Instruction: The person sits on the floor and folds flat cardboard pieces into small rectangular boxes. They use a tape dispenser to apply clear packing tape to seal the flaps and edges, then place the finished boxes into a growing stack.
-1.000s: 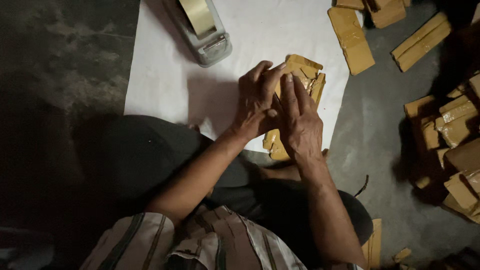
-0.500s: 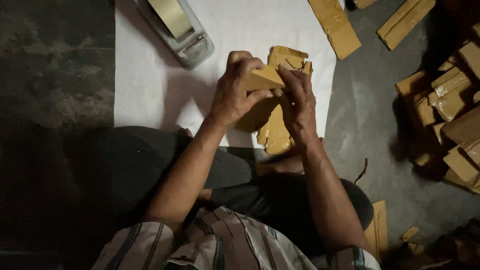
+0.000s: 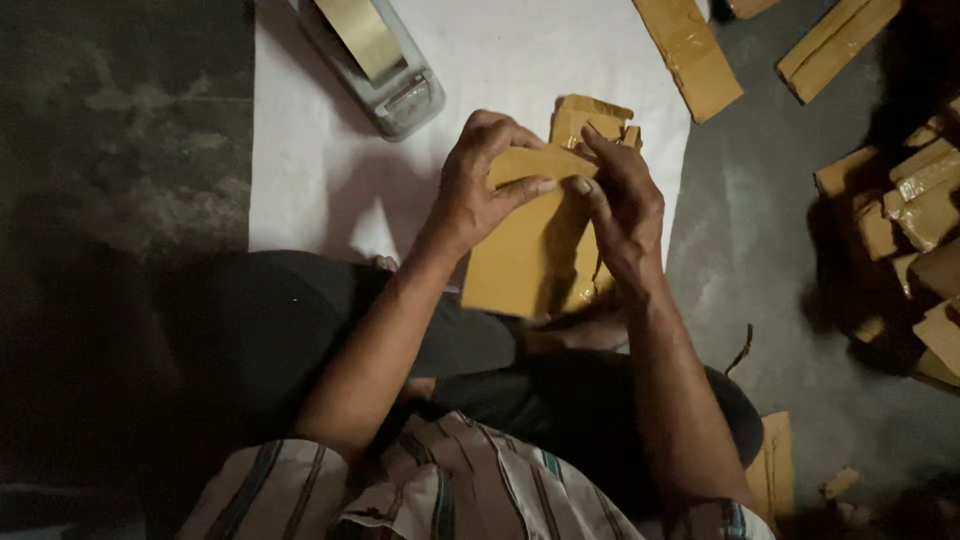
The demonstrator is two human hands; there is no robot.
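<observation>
Left hand [image 3: 480,185], right hand [image 3: 625,200] both gripping brown paper envelope [image 3: 520,260] above white sheet [image 3: 320,170].

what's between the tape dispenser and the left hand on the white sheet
Only bare white sheet lies between the tape dispenser and the left hand, seen in the head view.

a flat tan paper envelope [image 3: 520,250] held upright over the lap, top flap folded.

tape dispenser [image 3: 375,65] on sheet [image 3: 310,170], left of envelope stack [image 3: 590,120].
</observation>
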